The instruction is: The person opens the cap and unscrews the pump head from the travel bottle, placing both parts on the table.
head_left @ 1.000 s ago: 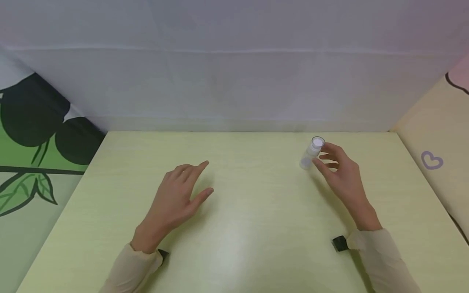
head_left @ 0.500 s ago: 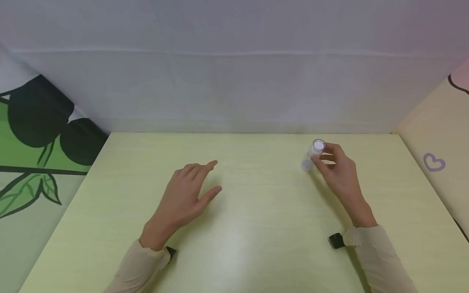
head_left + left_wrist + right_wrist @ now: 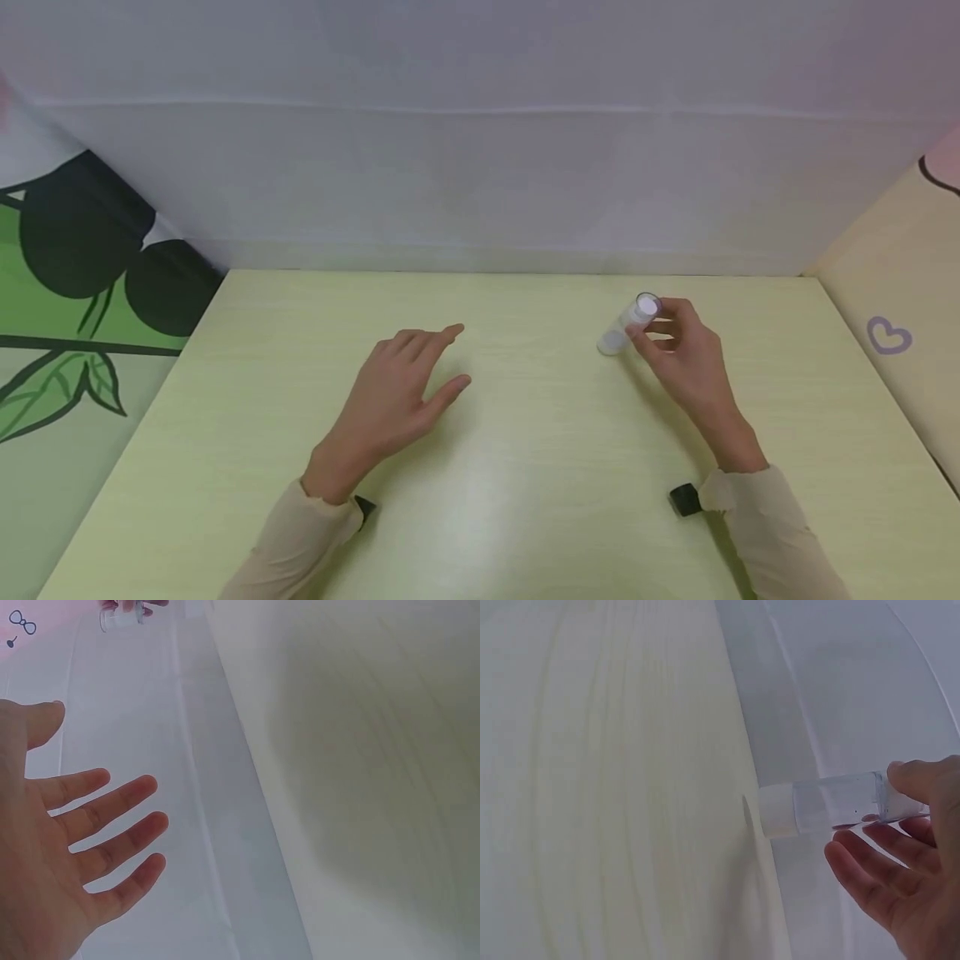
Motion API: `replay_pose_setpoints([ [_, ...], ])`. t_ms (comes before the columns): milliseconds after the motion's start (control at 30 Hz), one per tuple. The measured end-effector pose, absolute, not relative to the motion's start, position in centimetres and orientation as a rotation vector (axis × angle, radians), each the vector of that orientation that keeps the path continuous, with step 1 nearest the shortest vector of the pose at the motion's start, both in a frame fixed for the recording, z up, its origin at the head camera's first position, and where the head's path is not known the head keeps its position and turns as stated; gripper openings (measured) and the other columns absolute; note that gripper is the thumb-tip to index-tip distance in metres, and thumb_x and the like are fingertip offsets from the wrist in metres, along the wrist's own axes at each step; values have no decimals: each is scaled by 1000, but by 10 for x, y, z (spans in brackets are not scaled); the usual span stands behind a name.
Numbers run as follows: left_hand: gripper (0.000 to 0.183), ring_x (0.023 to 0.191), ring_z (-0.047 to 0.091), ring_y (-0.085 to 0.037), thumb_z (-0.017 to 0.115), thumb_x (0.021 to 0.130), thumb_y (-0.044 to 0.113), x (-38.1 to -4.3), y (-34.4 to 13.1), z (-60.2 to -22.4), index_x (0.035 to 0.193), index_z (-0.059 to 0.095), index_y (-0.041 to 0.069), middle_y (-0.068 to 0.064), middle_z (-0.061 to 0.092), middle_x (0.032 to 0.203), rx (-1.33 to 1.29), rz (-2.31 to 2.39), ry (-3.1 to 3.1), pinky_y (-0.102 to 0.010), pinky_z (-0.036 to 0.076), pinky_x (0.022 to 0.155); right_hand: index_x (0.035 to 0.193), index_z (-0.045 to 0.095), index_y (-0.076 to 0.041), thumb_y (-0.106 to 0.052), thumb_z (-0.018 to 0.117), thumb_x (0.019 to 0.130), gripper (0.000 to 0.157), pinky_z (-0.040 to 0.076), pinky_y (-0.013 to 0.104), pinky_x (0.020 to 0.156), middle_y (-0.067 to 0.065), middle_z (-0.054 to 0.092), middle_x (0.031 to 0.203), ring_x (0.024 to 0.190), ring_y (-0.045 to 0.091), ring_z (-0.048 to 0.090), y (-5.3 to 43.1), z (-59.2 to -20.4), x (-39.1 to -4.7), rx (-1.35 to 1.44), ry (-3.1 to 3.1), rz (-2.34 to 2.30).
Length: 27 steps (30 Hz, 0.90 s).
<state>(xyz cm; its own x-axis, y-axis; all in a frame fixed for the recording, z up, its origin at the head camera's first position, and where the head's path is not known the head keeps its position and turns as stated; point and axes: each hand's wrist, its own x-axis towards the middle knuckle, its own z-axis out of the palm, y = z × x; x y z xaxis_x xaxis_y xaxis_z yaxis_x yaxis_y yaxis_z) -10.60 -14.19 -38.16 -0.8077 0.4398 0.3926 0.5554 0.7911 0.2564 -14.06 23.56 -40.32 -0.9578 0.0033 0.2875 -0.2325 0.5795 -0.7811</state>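
Observation:
My right hand (image 3: 686, 358) pinches a small clear plastic bottle (image 3: 628, 325) near its top, between thumb and fingers. White shows inside the bottle's round top, and its lower end leans to the left. In the right wrist view the bottle (image 3: 836, 804) has a clear middle and a whitish end away from the hand, close over the tabletop. On the left, my other hand (image 3: 397, 387) hovers over the table with fingers spread and nothing in it. Its palm and fingers (image 3: 124, 844) are plain in the left wrist view.
A pale yellow-green tabletop (image 3: 525, 467) lies under both hands. Behind it rises a white cloth backdrop (image 3: 480, 183). Painted panels stand at the sides, dark shapes and leaves (image 3: 86, 225) at left, a purple heart (image 3: 889, 335) at right.
The bottle has tilted further, its lower end swinging left, while the right hand shifts slightly left. My left hand has drifted right, still holding nothing.

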Motion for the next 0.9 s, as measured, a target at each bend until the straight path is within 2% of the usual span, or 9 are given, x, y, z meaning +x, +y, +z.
replay_pose_setpoints([
  [167, 57, 120, 65, -27, 64, 101, 45, -108, -134, -379, 149, 54, 16, -4, 72, 127, -786, -527, -2669, -49, 55, 92, 131, 54, -5, -17, 75, 97, 42, 54, 6, 78, 10, 70, 122, 96, -16, 62, 229, -398, -135, 224, -2558, 1378],
  [533, 59, 119, 65, -25, 67, 99, 44, -110, -118, -375, 149, 54, 15, -3, 72, 126, -866, -502, -2628, -48, 55, 90, 129, 51, -2, -6, 73, 96, 40, 58, 11, 81, 11, 65, 121, 103, -13, 64, 216, -397, -126, 370, -2534, 1486],
  [900, 59, 118, 65, -25, 70, 98, 45, -111, -104, -374, 147, 56, 16, 0, 72, 127, -909, -456, -2604, -47, 56, 92, 129, 51, -3, -3, 72, 95, 40, 60, 16, 85, 8, 60, 119, 107, -8, 68, 203, -389, -113, 424, -2531, 1610],
])
